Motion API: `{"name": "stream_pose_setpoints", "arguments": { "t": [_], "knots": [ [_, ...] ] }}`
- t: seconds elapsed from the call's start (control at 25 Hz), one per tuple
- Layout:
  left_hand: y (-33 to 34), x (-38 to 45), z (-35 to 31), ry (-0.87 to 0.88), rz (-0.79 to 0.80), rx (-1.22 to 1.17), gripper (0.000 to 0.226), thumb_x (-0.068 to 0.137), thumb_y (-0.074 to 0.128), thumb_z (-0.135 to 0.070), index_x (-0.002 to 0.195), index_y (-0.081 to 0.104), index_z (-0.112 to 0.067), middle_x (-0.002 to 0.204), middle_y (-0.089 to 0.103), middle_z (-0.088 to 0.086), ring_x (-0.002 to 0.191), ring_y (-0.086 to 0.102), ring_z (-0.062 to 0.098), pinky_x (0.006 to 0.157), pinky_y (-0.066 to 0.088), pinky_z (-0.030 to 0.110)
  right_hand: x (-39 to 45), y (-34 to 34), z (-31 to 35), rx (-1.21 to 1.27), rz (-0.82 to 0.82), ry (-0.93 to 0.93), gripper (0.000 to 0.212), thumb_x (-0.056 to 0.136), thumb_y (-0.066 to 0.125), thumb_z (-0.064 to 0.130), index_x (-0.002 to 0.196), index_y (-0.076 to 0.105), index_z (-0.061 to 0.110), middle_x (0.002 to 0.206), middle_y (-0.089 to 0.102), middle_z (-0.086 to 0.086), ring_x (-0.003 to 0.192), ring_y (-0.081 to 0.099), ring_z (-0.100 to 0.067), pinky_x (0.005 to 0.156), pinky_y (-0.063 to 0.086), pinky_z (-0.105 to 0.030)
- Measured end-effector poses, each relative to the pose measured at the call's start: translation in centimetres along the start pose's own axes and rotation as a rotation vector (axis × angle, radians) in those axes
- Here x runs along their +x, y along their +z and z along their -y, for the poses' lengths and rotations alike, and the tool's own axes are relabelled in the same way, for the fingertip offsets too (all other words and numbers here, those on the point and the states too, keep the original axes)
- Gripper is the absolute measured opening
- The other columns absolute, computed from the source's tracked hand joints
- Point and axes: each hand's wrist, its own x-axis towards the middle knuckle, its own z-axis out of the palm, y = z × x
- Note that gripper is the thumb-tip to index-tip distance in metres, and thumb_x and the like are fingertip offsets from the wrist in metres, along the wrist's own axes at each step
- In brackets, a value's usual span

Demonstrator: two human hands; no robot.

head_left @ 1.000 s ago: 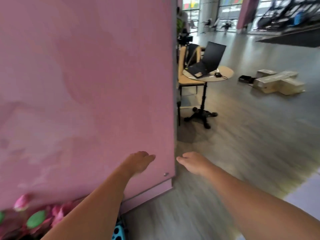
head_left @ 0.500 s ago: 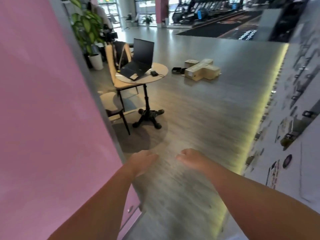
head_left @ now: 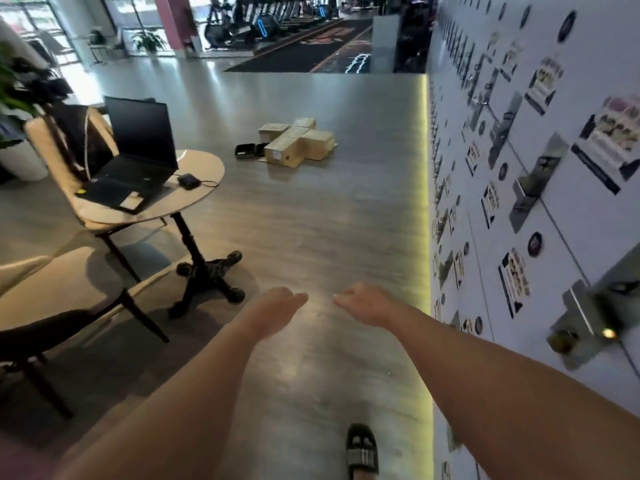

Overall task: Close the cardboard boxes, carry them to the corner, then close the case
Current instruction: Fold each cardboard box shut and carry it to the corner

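Observation:
Several tan cardboard boxes (head_left: 298,142) lie clustered on the grey floor far ahead, their tops looking flat. A small black case (head_left: 246,150) lies open on the floor just left of them. My left hand (head_left: 277,308) and my right hand (head_left: 363,306) are both stretched out in front of me at waist height, fingers straight and relaxed, holding nothing. Both hands are far short of the boxes.
A round table (head_left: 197,181) on a black pedestal base stands at left with an open laptop (head_left: 138,157) and a small black device on it. Chairs (head_left: 69,296) sit beside it. A white wall (head_left: 519,202) with posters and brackets runs along the right. My sandalled foot (head_left: 362,452) shows below.
The view has swung right, away from the pink wall, and moved forward. The boxes now lie straight ahead and nearer. Both hands stay held out, empty.

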Motion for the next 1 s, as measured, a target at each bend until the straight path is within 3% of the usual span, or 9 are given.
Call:
{"name": "stream_pose_setpoints", "arguments": {
  "t": [0.12, 0.24, 0.4, 0.52, 0.68, 0.8, 0.92, 1.0],
  "knots": [
    [-1.7, 8.2, -2.6, 0.029, 0.014, 0.018, 0.056, 0.084, 0.053, -0.064, 0.099, 0.069, -0.013, 0.102, 0.068, 0.008, 0.1, 0.064, 0.03, 0.09, 0.049, 0.04, 7.2, -3.4, -0.2, -0.001, -0.005, -0.011, 0.056, 0.098, 0.049, 0.054, 0.123, 0.066, 0.008, 0.132, 0.063, -0.015, 0.122, 0.058, -0.031, 0.095, 0.043, -0.031],
    [-4.4, 16.6, -5.8, 0.044, 0.037, 0.101, 0.043, 0.096, 0.052, -0.054, 0.102, 0.068, -0.015, 0.102, 0.066, 0.003, 0.096, 0.062, 0.022, 0.082, 0.046, 0.034, 14.7, -8.1, -0.5, 0.018, -0.005, 0.002, 0.054, 0.098, 0.049, 0.054, 0.118, 0.069, 0.008, 0.129, 0.065, -0.016, 0.119, 0.059, -0.031, 0.091, 0.044, -0.03],
    [-8.4, 26.0, -9.9, 0.105, 0.037, 0.091, 0.036, 0.099, 0.048, -0.05, 0.094, 0.062, -0.017, 0.097, 0.062, 0.0, 0.092, 0.059, 0.024, 0.08, 0.041, 0.035, 24.1, -14.3, -0.3, 0.031, -0.055, 0.019, 0.063, 0.096, 0.05, 0.059, 0.133, 0.062, 0.01, 0.14, 0.059, -0.015, 0.128, 0.055, -0.031, 0.104, 0.043, -0.034],
    [-10.8, 33.3, -12.0, 0.132, 0.035, 0.103, 0.04, 0.1, 0.049, -0.046, 0.094, 0.065, -0.01, 0.1, 0.063, 0.005, 0.097, 0.059, 0.027, 0.082, 0.04, 0.037, 31.3, -17.6, 0.0, 0.035, -0.058, 0.021, 0.064, 0.096, 0.049, 0.059, 0.132, 0.062, 0.007, 0.14, 0.059, -0.016, 0.128, 0.055, -0.031, 0.102, 0.041, -0.034],
    [-14.2, 45.5, -14.3, 0.183, 0.027, 0.129, 0.048, 0.096, 0.052, -0.045, 0.081, 0.064, -0.001, 0.079, 0.059, 0.007, 0.079, 0.058, 0.027, 0.071, 0.039, 0.036, 42.3, -22.4, 1.0, 0.017, -0.074, 0.03, 0.065, 0.097, 0.049, 0.059, 0.14, 0.057, 0.009, 0.147, 0.053, -0.013, 0.134, 0.05, -0.029, 0.104, 0.039, -0.032],
    [-17.4, 54.1, -16.4, 0.242, 0.023, 0.146, 0.046, 0.095, 0.052, -0.046, 0.065, 0.054, -0.01, 0.073, 0.058, 0.01, 0.078, 0.058, 0.029, 0.072, 0.042, 0.039, 49.3, -26.5, 2.5, 0.026, -0.108, 0.038, 0.062, 0.099, 0.049, 0.055, 0.139, 0.058, 0.008, 0.147, 0.053, -0.014, 0.134, 0.05, -0.029, 0.105, 0.039, -0.032],
    [-20.7, 62.1, -19.1, 0.237, 0.06, 0.187, 0.044, 0.1, 0.045, -0.046, 0.087, 0.064, -0.009, 0.1, 0.066, 0.016, 0.099, 0.061, 0.035, 0.088, 0.046, 0.042, 56.1, -30.8, 3.8, 0.06, -0.143, 0.063, 0.063, 0.099, 0.052, 0.052, 0.141, 0.055, 0.006, 0.149, 0.051, -0.014, 0.136, 0.048, -0.028, 0.107, 0.038, -0.032],
    [-22.5, 67.1, -21.2, 0.242, 0.044, 0.211, 0.048, 0.098, 0.045, -0.052, 0.098, 0.067, -0.009, 0.107, 0.067, 0.011, 0.102, 0.06, 0.032, 0.086, 0.046, 0.04, 60.7, -33.4, 4.1, 0.068, -0.163, 0.072, 0.06, 0.099, 0.052, 0.053, 0.138, 0.058, 0.008, 0.145, 0.054, -0.013, 0.133, 0.051, -0.029, 0.099, 0.038, -0.03]
  ]
}}
